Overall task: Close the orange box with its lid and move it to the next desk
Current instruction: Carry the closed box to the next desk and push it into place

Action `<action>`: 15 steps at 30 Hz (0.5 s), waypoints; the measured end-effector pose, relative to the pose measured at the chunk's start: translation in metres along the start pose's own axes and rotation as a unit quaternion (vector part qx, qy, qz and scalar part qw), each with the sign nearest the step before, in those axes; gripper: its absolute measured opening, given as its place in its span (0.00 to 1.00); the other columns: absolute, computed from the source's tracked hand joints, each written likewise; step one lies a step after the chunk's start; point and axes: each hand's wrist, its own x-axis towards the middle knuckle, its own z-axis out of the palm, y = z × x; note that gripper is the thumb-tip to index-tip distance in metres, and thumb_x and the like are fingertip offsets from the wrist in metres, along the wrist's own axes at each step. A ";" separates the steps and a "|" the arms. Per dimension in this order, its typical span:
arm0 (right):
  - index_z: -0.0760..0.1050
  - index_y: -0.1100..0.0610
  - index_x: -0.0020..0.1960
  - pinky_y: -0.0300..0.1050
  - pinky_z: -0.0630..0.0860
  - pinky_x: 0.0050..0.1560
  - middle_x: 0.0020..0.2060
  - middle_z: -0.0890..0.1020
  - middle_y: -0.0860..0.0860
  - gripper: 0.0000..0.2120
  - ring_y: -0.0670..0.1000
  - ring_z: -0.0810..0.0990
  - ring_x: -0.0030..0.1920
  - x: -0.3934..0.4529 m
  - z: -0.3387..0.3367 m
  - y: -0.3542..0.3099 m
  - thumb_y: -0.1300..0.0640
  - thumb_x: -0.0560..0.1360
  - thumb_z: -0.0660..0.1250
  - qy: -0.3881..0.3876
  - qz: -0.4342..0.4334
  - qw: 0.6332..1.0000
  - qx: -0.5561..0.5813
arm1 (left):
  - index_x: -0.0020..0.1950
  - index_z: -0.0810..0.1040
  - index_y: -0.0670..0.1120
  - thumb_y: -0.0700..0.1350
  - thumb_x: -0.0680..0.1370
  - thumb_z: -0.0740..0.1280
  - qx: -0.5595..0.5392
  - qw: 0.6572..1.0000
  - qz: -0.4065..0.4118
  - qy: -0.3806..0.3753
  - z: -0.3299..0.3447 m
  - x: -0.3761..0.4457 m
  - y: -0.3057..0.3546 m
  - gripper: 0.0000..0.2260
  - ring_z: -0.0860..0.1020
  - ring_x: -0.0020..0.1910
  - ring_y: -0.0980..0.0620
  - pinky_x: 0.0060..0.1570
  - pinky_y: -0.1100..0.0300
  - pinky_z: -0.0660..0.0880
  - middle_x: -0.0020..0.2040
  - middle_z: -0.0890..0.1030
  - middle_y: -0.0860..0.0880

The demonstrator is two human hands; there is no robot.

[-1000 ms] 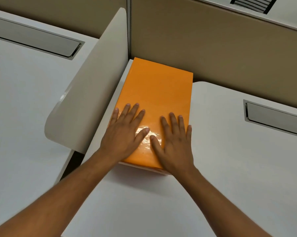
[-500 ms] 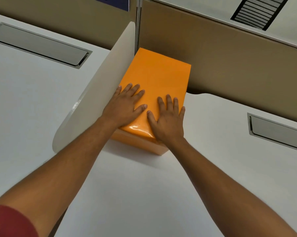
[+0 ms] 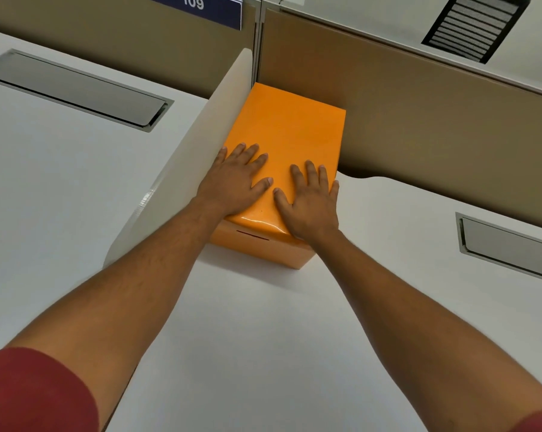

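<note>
The orange box [image 3: 263,247] stands on the white desk [image 3: 263,338], pushed into the back corner against the divider. Its glossy orange lid [image 3: 291,126] lies on top and covers it. My left hand [image 3: 235,182] rests flat on the near left part of the lid, fingers spread. My right hand [image 3: 310,201] lies flat on the near right part, its little finger at the lid's right edge. Neither hand grips anything. The box's near face shows a dark slot below the lid's rim.
A white curved divider panel [image 3: 182,182] stands right beside the box and separates this desk from the desk on the left [image 3: 54,188]. Each desk has a grey cable flap [image 3: 76,88], the other being at the right [image 3: 509,244]. A brown partition [image 3: 419,120] runs along the back.
The box now appears farther from me and tighter in the back corner. Both hands have stayed flat on the lid. My view has tilted upward, showing more of the partition.
</note>
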 end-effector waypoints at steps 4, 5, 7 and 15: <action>0.54 0.49 0.84 0.69 0.44 0.80 0.85 0.54 0.54 0.36 0.60 0.47 0.84 0.006 0.003 -0.002 0.31 0.82 0.49 0.003 0.001 1.000 -0.003 | 0.87 0.54 0.52 0.66 0.85 0.51 0.003 1.000 0.008 -0.001 0.001 0.007 -0.005 0.33 0.51 0.87 0.44 0.84 0.40 0.46 0.88 0.54 0.48; 0.54 0.49 0.84 0.69 0.44 0.80 0.85 0.54 0.54 0.36 0.61 0.47 0.84 0.007 0.003 -0.002 0.31 0.81 0.49 0.003 0.002 1.000 -0.004 | 0.87 0.55 0.52 0.66 0.85 0.51 0.002 1.000 0.008 -0.001 0.001 0.008 -0.006 0.33 0.51 0.87 0.44 0.84 0.40 0.46 0.88 0.54 0.48; 0.54 0.49 0.84 0.70 0.44 0.80 0.85 0.54 0.54 0.36 0.61 0.47 0.84 0.008 0.003 -0.002 0.31 0.81 0.49 0.002 0.003 1.000 -0.002 | 0.87 0.55 0.52 0.65 0.85 0.51 0.002 1.000 0.006 -0.001 0.000 0.010 -0.007 0.33 0.52 0.87 0.44 0.84 0.40 0.46 0.88 0.54 0.48; 0.57 0.50 0.83 0.70 0.43 0.80 0.84 0.57 0.53 0.33 0.59 0.48 0.84 0.004 -0.024 0.004 0.36 0.83 0.54 0.027 0.011 0.985 0.167 | 0.86 0.60 0.47 0.62 0.87 0.52 0.028 0.998 0.023 0.044 -0.020 0.002 0.014 0.31 0.58 0.85 0.43 0.84 0.40 0.49 0.87 0.60 0.45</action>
